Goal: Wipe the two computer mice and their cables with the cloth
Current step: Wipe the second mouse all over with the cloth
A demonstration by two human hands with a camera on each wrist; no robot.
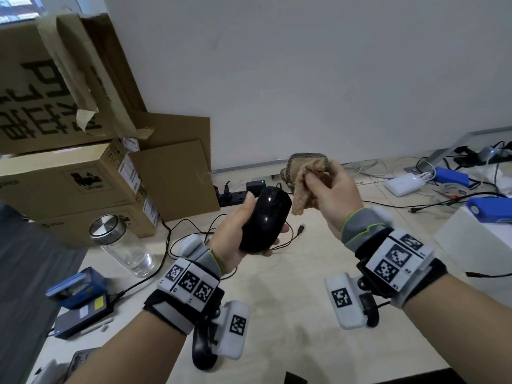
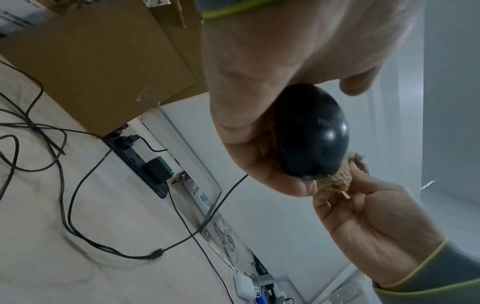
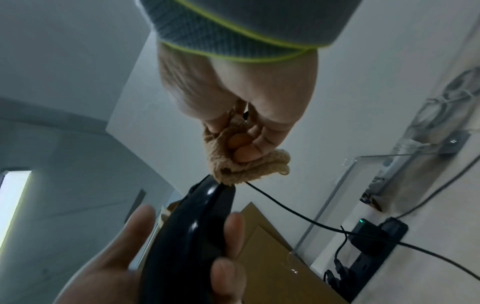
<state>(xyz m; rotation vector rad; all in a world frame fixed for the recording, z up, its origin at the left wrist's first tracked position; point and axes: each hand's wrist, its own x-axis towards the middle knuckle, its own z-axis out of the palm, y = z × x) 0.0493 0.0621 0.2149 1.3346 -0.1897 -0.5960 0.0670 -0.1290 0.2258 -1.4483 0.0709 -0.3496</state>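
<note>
A glossy black mouse point(image 1: 273, 206) is lifted above the table, gripped by my left hand point(image 1: 264, 227) with the thumb on one side and the fingers point(image 3: 233, 234) on the other. Its thin black cable point(image 1: 291, 239) hangs to the table and ends in a USB plug point(image 1: 301, 229). My right hand point(image 1: 318, 176) pinches a bunched tan cloth point(image 1: 300, 195), which touches the mouse's point(image 3: 187, 236) front end where the cable point(image 3: 285, 211) comes out. A dark rounded shape point(image 1: 203, 353) under my left wrist is half hidden; I cannot tell whether it is the second mouse.
Stacked cardboard boxes point(image 1: 69, 176) fill the left. A glass jar point(image 1: 122, 245) with a metal lid stands near them. A black power strip point(image 1: 235, 196) lies along the wall. Chargers, cables and a white box point(image 1: 476, 236) crowd the right; a black adapter point(image 1: 83, 314) lies at front left.
</note>
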